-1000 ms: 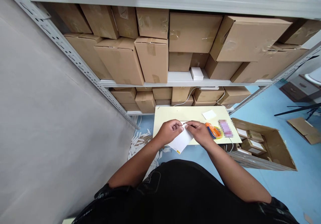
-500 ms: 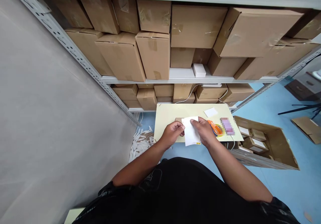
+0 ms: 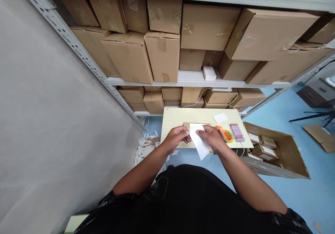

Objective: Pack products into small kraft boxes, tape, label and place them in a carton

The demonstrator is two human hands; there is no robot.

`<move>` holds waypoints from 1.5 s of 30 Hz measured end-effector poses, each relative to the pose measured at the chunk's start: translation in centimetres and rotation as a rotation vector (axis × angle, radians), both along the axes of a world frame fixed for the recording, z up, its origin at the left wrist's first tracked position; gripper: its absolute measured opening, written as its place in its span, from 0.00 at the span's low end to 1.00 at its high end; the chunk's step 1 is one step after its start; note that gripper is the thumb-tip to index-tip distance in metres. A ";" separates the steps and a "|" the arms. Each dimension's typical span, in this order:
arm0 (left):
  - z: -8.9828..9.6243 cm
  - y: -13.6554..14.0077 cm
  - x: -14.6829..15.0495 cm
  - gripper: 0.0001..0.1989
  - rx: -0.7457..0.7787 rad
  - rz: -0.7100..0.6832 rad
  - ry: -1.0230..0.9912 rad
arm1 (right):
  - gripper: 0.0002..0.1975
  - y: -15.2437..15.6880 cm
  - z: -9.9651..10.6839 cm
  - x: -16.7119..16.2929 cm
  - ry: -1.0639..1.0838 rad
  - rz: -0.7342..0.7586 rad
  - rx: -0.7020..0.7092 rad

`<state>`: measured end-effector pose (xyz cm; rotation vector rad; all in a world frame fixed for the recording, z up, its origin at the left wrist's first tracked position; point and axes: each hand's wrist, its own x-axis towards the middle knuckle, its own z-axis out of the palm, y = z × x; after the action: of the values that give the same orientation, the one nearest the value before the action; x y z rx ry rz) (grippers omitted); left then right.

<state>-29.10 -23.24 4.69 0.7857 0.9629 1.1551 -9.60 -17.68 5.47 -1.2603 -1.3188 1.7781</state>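
Observation:
A white label sheet (image 3: 201,145) hangs between my hands above the near edge of the small table, tilted, with a small yellow mark at its lower right corner. My right hand (image 3: 212,138) grips it at the upper right, thumb on top. My left hand (image 3: 180,135) is closed in a pinch at the sheet's upper left corner. Just behind the sheet, a small cardboard box (image 3: 186,125) lies on the table, mostly hidden by the sheet and my hands. Orange scissors (image 3: 222,132) lie close to my right hand, beside a yellow ring-shaped item.
The pale table (image 3: 172,117) also bears a white card (image 3: 220,117) and a blurred pinkish item (image 3: 237,132). Shelves (image 3: 157,83) packed with cardboard boxes rise behind. An open carton (image 3: 290,150) holding small boxes stands at right. White paper scraps (image 3: 146,150) litter the floor at left.
The sheet has tilted and curled, its lower end swinging down and right. My left hand has shifted slightly left, and more of the small box shows behind the sheet.

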 end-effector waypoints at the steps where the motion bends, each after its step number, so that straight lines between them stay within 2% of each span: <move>1: 0.0 0.0 0.0 0.17 -0.008 0.000 -0.006 | 0.16 0.0 -0.1 0.0 0.002 -0.003 -0.010; 12: -0.4 -0.2 0.2 0.21 -0.114 -0.073 -0.154 | 0.17 -0.5 0.1 0.0 0.019 0.003 -0.070; 19: -1.0 -0.3 0.9 0.22 -0.115 -0.120 -0.197 | 0.16 -1.2 -0.3 -0.3 0.075 0.037 -0.098; 24: -1.4 -0.3 1.5 0.23 -0.092 -0.077 -0.169 | 0.15 -1.4 -1.4 -1.1 0.059 0.004 0.035; 28: -1.8 -0.4 1.6 0.23 -0.081 -0.012 -0.150 | 0.20 -1.7 -2.5 -1.4 -0.102 -0.188 0.315; 30: -2.1 -0.5 1.7 0.22 -0.071 0.022 -0.131 | 0.15 -2.2 -2.7 -1.5 -0.152 -0.215 0.418; 32: -2.4 -0.6 1.8 0.21 -0.048 0.045 -0.086 | 0.10 -2.8 -2.6 -1.6 -0.084 -0.123 0.391; 35: -2.7 -0.8 2.1 0.19 -0.001 0.066 0.008 | 0.13 -3.6 -2.4 -1.9 0.026 -0.017 0.291; 40: -2.9 -0.6 2.6 0.13 0.038 0.123 0.132 | 0.13 -3.6 -2.6 -2.1 -0.036 -0.048 0.350; 45: -3.3 -0.3 3.1 0.09 0.032 0.146 0.202 | 0.11 -3.4 -2.4 -2.0 -0.058 -0.105 0.330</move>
<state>-26.01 -23.52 1.36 0.8821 1.1879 1.2357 -11.57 -21.09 3.04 -1.1783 -1.4783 1.3929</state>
